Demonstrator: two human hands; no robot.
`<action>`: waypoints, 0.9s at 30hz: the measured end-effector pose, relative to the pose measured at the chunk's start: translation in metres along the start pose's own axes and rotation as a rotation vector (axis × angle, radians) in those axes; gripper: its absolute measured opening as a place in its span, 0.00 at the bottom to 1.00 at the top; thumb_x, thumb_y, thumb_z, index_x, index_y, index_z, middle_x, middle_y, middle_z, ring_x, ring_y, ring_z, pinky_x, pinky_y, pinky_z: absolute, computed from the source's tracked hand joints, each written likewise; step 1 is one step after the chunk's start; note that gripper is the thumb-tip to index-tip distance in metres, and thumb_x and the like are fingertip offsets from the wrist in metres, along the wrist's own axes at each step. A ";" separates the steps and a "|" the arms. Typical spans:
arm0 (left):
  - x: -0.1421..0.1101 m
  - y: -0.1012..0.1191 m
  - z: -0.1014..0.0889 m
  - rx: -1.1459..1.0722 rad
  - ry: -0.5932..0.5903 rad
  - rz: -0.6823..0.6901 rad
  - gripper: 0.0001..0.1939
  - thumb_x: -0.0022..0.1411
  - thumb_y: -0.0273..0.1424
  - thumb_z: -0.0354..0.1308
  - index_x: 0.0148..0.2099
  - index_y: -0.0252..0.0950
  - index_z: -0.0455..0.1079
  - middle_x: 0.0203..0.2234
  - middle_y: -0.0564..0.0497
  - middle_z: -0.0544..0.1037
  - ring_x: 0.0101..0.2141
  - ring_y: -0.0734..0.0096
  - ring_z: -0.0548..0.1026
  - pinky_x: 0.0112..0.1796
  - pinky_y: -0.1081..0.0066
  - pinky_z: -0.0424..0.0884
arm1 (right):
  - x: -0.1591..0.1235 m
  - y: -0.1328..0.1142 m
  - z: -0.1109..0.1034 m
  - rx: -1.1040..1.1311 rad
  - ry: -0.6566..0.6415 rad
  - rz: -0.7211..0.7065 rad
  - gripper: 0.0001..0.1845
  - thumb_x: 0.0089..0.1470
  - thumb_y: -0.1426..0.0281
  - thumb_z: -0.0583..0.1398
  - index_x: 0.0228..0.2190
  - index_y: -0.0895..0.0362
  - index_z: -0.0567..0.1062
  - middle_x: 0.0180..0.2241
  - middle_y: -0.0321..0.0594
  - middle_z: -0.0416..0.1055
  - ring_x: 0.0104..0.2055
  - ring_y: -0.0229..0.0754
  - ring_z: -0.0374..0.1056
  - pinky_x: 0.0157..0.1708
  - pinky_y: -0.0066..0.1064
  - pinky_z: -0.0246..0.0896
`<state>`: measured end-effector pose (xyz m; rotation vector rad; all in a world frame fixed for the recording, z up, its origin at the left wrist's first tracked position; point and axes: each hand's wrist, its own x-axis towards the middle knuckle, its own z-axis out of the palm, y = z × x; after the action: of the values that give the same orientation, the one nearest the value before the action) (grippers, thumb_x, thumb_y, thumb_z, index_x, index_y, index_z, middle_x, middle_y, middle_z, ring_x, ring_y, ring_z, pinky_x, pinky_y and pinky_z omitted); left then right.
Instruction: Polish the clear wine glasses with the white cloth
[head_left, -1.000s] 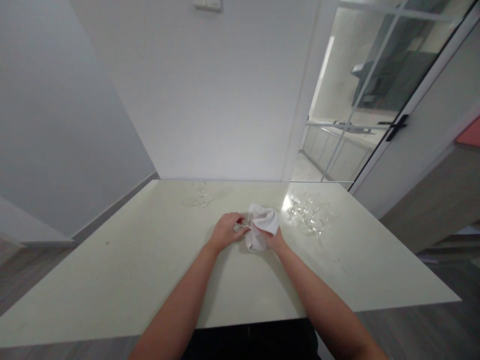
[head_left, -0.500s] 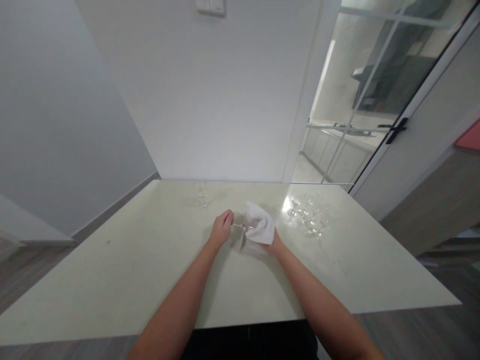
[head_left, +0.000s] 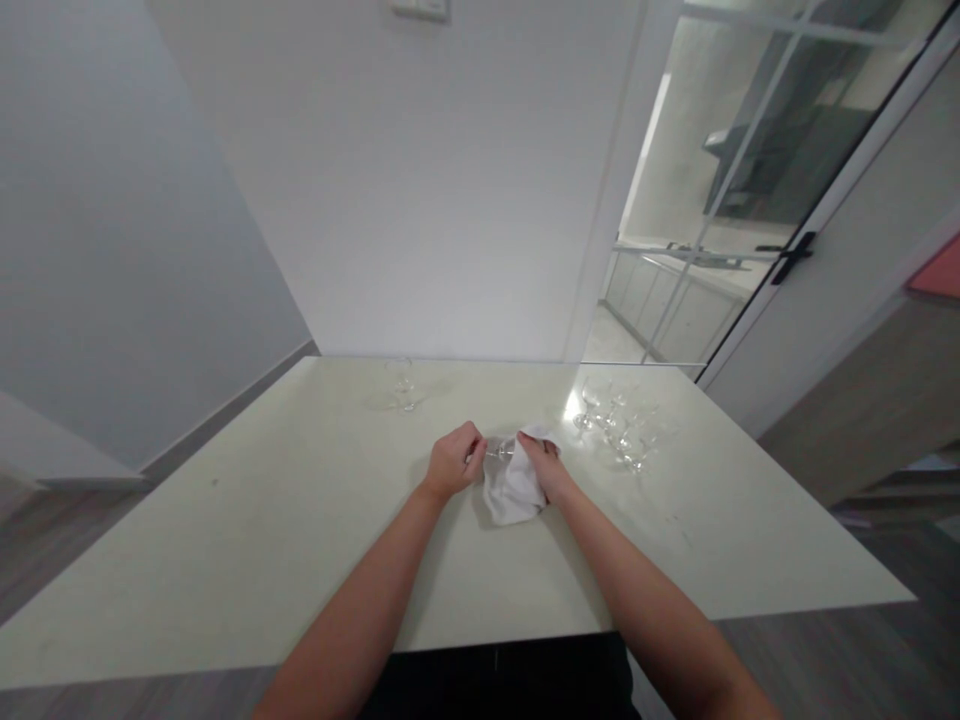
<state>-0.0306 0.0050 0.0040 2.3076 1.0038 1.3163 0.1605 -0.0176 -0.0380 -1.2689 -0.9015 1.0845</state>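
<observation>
My left hand [head_left: 452, 462] is closed around the stem end of a clear wine glass [head_left: 498, 450] held sideways above the pale table [head_left: 225, 540]. My right hand [head_left: 545, 466] grips a white cloth [head_left: 510, 489] that wraps the glass's bowl and hangs below it. The two hands sit close together near the middle of the table, toward its far half. Most of the glass is hidden by the cloth and my fingers.
Several clear wine glasses [head_left: 619, 425] stand grouped at the far right of the table. One lone glass [head_left: 402, 384] stands at the far edge, left of centre. A white wall lies behind, and a glass door [head_left: 750, 180] opens at the right.
The cloth, bunched over my right hand before, now hangs below the glass with my right fingers on top. My left hand shifted slightly right, closer to the cloth.
</observation>
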 end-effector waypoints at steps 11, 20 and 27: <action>0.011 -0.029 0.013 -0.358 -0.065 -0.522 0.17 0.63 0.42 0.46 0.25 0.39 0.59 0.16 0.56 0.61 0.20 0.71 0.61 0.25 0.70 0.57 | -0.010 -0.007 -0.007 -0.311 -0.212 -0.671 0.39 0.44 0.61 0.71 0.57 0.55 0.70 0.58 0.50 0.70 0.61 0.58 0.66 0.66 0.49 0.55; -0.004 -0.005 -0.001 0.000 -0.093 -0.078 0.14 0.68 0.37 0.44 0.29 0.40 0.57 0.20 0.55 0.61 0.23 0.70 0.62 0.29 0.69 0.56 | -0.007 -0.013 0.002 -0.116 -0.244 0.030 0.19 0.44 0.56 0.68 0.34 0.56 0.79 0.36 0.43 0.80 0.39 0.47 0.76 0.42 0.39 0.72; 0.000 -0.009 0.003 -0.092 0.017 -0.169 0.15 0.68 0.38 0.46 0.28 0.40 0.57 0.20 0.55 0.61 0.23 0.70 0.62 0.29 0.69 0.57 | -0.018 -0.020 0.007 0.047 -0.154 0.143 0.22 0.39 0.57 0.72 0.34 0.58 0.79 0.35 0.44 0.81 0.37 0.48 0.77 0.39 0.37 0.72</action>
<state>-0.0318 0.0114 -0.0022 2.0970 1.0936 1.2882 0.1517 -0.0327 -0.0163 -1.2379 -0.9056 1.3234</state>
